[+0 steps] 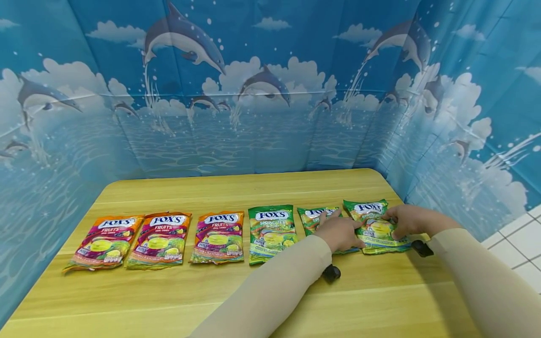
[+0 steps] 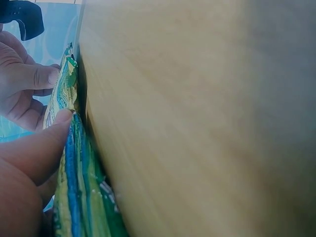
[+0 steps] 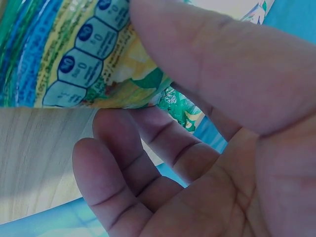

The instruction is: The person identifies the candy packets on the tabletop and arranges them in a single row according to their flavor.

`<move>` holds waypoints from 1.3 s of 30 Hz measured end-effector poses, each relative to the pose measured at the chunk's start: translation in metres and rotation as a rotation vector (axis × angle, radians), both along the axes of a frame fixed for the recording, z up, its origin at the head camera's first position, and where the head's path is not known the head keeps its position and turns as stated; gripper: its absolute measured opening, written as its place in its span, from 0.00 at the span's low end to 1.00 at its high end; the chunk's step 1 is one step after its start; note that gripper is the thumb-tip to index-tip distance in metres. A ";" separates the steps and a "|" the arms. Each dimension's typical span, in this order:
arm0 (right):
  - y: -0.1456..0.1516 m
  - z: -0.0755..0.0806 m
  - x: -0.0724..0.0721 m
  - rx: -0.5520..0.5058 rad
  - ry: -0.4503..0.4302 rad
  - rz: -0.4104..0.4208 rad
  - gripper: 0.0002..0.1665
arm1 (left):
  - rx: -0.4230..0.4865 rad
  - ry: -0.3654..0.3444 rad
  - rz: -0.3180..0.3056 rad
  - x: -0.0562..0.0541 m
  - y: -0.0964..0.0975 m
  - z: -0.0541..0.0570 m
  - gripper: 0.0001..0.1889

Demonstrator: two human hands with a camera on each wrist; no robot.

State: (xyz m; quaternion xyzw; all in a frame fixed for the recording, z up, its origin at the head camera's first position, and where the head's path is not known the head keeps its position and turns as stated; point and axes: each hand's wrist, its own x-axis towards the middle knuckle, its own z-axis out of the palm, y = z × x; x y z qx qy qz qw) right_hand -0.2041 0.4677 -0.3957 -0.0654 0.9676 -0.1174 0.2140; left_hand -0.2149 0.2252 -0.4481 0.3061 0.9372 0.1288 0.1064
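Observation:
My right hand [image 1: 412, 220] pinches the right edge of the rightmost green Fox's Spring Tea candy bag [image 1: 376, 234], which lies on the table. In the right wrist view, the thumb [image 3: 212, 59] lies over the bag's printed face, with fingertips [image 3: 116, 128] by its lower edge. My left hand [image 1: 339, 232] rests on the neighbouring green candy bag [image 1: 307, 217], covering much of it, fingers spread. In the left wrist view, its thumb [image 2: 37, 145] touches where the two bags meet. Another green candy bag [image 1: 271, 230] lies left of the left hand.
Several purple-and-orange Fox's Fruits candy bags, among them one near the middle [image 1: 218, 237] and one at the far left [image 1: 104, 241], continue the row on the wooden table [image 1: 169, 300]. Behind and beside the table hangs a blue dolphin-print curtain [image 1: 270, 136]. White tiles [image 1: 513, 239] show at right.

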 end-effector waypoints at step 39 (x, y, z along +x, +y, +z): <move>-0.001 0.001 0.000 0.033 0.000 0.006 0.37 | -0.017 0.003 -0.001 -0.001 0.000 0.000 0.35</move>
